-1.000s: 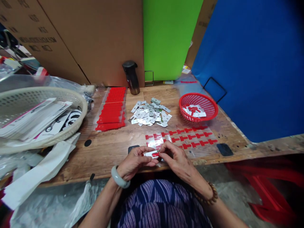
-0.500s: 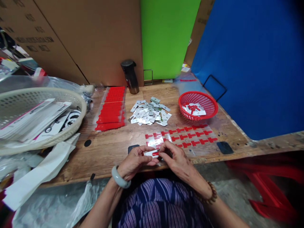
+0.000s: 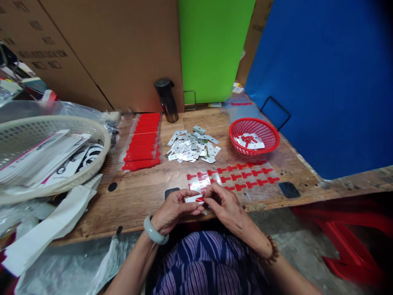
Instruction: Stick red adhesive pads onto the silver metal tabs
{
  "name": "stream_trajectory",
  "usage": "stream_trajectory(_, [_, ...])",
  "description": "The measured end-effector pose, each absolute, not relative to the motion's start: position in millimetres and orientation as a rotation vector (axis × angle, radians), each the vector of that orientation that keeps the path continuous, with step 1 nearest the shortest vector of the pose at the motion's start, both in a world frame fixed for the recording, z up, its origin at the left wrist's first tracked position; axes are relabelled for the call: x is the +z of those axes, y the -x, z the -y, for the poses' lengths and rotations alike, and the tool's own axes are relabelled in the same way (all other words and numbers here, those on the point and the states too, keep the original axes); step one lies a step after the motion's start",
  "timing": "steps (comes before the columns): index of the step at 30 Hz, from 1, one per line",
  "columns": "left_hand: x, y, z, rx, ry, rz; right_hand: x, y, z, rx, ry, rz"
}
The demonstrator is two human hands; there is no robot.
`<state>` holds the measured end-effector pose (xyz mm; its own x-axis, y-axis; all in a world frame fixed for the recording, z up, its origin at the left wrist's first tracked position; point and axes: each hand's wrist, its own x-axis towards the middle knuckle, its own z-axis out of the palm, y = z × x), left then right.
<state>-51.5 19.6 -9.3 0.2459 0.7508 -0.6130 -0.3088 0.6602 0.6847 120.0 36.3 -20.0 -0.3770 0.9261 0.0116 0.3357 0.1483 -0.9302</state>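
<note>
A small flat metal plate [image 3: 193, 199] is pinched in my left hand [image 3: 176, 205], near the table's front edge. At its right end sits a red sticker [image 3: 200, 199], which the fingers of my right hand [image 3: 223, 205] pinch. How much of the sticker lies flat on the plate is hidden by my fingertips. Just beyond my hands lies a clear sheet of red T-shaped stickers [image 3: 236, 177]. Behind that is a loose pile of metal plates [image 3: 193, 144]. To the right, a red plastic basket [image 3: 266, 135] holds several plates with red stickers on them.
Bundled sheets of red stickers [image 3: 143, 141] lie left of the pile. A black tumbler [image 3: 167, 100] stands at the back against cardboard. A big cream basket [image 3: 106, 143] with printed cards fills the left side. A blue panel [image 3: 322, 90] bounds the right; a red stool [image 3: 346, 254] stands below.
The view has shifted slightly. My hands stay together at the plate, and my right fingers remain on the red sticker at its end.
</note>
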Motion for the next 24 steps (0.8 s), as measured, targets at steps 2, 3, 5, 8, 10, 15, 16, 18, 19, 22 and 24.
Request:
stream_trajectory(2, [-10, 51, -19, 0.767, -0.483, -1.116, -20, -120, -35, 1.227, 1.202, 1.811])
stream_trajectory(3, [-11, 51, -19, 0.768, -0.488, -1.126, -19, -119, -35, 1.229, 1.198, 1.812])
stream_trajectory(5, [-11, 50, -19, 0.765, -0.498, -1.148, -19, -119, -35, 1.233, 1.192, 1.812])
stream_trajectory(8, [-10, 50, -18, 0.766, -0.508, -1.174, -19, -118, -34, 1.243, 1.196, 1.798])
stream_trajectory(10, [-8, 49, -18, 0.766, -0.503, -1.186, -19, -117, -33, 1.252, 1.208, 1.782])
stream_trajectory(15, [-3, 47, -18, 0.774, -0.500, -1.241, -15, -114, -31, 1.294, 1.262, 1.711])
stream_trajectory(16, [-3, 47, -18, 0.781, -0.506, -1.247, -14, -113, -31, 1.297, 1.276, 1.699])
stream_trajectory(18, [-3, 47, -17, 0.802, -0.518, -1.241, -13, -112, -29, 1.284, 1.300, 1.681])
stream_trajectory(19, [-4, 47, -17, 0.812, -0.522, -1.233, -13, -112, -29, 1.271, 1.305, 1.676])
stream_trajectory(22, [-7, 47, -17, 0.840, -0.532, -1.207, -13, -110, -26, 1.224, 1.300, 1.679])
stream_trajectory(24, [-9, 48, -18, 0.851, -0.537, -1.198, -13, -110, -26, 1.170, 1.297, 1.694])
